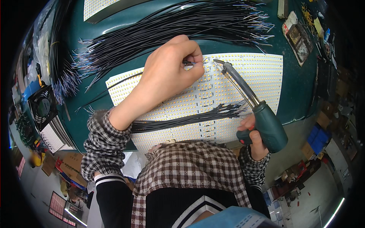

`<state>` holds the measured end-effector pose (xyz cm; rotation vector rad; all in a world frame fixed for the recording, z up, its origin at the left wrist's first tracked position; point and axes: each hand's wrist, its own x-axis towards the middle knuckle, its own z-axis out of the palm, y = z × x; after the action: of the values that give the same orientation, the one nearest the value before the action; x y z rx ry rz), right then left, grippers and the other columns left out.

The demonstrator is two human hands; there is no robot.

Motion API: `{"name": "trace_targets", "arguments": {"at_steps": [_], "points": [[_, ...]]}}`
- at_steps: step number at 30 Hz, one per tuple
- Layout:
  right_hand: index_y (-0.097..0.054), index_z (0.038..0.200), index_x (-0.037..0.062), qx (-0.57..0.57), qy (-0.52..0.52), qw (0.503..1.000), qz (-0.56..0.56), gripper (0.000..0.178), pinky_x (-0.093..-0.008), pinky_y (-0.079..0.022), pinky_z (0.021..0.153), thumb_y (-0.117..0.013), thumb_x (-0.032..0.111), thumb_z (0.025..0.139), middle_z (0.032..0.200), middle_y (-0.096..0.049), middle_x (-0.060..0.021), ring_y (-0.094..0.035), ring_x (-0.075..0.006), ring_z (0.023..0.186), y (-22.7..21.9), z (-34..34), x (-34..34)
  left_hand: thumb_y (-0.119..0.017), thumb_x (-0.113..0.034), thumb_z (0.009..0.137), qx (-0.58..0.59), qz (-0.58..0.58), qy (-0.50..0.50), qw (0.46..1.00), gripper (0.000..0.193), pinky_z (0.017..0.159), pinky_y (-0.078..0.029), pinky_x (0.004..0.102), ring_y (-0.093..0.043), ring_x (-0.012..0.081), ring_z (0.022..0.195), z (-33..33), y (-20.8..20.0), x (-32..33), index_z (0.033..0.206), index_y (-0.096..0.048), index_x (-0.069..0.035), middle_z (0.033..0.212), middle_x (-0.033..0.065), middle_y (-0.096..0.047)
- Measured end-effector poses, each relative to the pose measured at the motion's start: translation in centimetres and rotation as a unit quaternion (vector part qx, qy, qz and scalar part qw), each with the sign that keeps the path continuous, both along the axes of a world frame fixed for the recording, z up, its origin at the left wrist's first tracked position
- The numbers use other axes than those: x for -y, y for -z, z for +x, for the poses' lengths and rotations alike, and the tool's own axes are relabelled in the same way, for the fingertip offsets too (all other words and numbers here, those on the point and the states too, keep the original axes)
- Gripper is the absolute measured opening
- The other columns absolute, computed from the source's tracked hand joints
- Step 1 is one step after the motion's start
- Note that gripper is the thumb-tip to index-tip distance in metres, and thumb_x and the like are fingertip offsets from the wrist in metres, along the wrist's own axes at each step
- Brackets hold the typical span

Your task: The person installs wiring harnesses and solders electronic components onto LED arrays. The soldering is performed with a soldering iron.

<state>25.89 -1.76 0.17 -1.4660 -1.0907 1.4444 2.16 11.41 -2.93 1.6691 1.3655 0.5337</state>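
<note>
A white LED board (251,85) with rows of small yellow chips lies in front of me on the green tabletop. My left hand (171,66) reaches over it, thumb and forefinger pinched on a thin black cable (186,63) whose end points right at the board's far middle. My right hand (256,142) is wrapped round the handle of a green soldering gun (270,127). Its tip slants up and left, very near the cable end; I cannot tell whether they touch. Across the board's near half lies a bundle of black cables (175,121), passing beneath my left forearm.
Behind the board spreads a large pile of black cables (171,28) with stripped coloured ends. Another cable bundle (59,53) lies at the left, above a black fan (42,106). A stained tray (299,38) sits far right. More LED boards (99,8) are stacked at the back.
</note>
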Motion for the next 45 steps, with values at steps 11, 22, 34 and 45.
{"name": "trace_targets", "arguments": {"at_steps": [11,22,34,45], "points": [[-0.051,0.094,-0.0082,0.0,0.04,0.999,0.025,0.038,-0.0317,-0.049,0.062,-0.055,0.029,0.087,0.087,-0.055,-0.0169,-0.057,-0.0227,0.066,-0.5,0.1,0.2,-0.066,-0.011,0.071,-0.042,0.02,0.028,0.999,0.014,0.062,-0.047,0.0335,-0.058,0.0244,0.071,0.1,-0.5,0.8,0.08,-0.059,-0.004,0.079,0.0079,-0.056],[-0.053,0.097,-0.0083,-0.08,0.134,0.98,0.124,0.041,-0.033,-0.054,0.063,-0.06,0.031,0.086,0.086,-0.057,-0.0157,-0.061,-0.0243,0.073,0.9,0.9,0.2,-0.063,-0.003,0.078,-0.023,0.003,0.174,0.984,0.013,0.064,-0.047,0.0353,-0.058,0.0308,0.076,0.2,-2.6,7.4,0.089,-0.057,-0.003,0.085,0.0121,-0.056],[-0.05,0.105,-0.0096,-0.115,0.144,0.971,0.155,0.045,-0.0306,-0.055,0.059,-0.058,0.031,0.088,0.088,-0.057,-0.0168,-0.061,-0.0253,0.074,0.9,1.1,0.0,-0.062,-0.01,0.079,-0.226,0.117,0.043,0.966,0.01,0.058,-0.045,0.0412,-0.057,0.0315,0.068,-2.8,-3.5,6.9,0.086,-0.056,-0.006,0.078,0.0108,-0.054],[-0.028,0.133,-0.0126,-0.085,0.077,0.983,0.144,0.063,-0.0253,-0.055,0.06,-0.048,0.033,0.094,0.093,-0.052,-0.014,-0.055,-0.0221,0.087,1.0,1.7,1.0,-0.064,-0.008,0.078,-0.109,0.165,0.018,0.98,0.013,0.064,-0.045,0.0395,-0.056,0.031,0.073,-0.6,-0.3,4.6,0.085,-0.055,-0.003,0.081,0.0115,-0.054]]}}
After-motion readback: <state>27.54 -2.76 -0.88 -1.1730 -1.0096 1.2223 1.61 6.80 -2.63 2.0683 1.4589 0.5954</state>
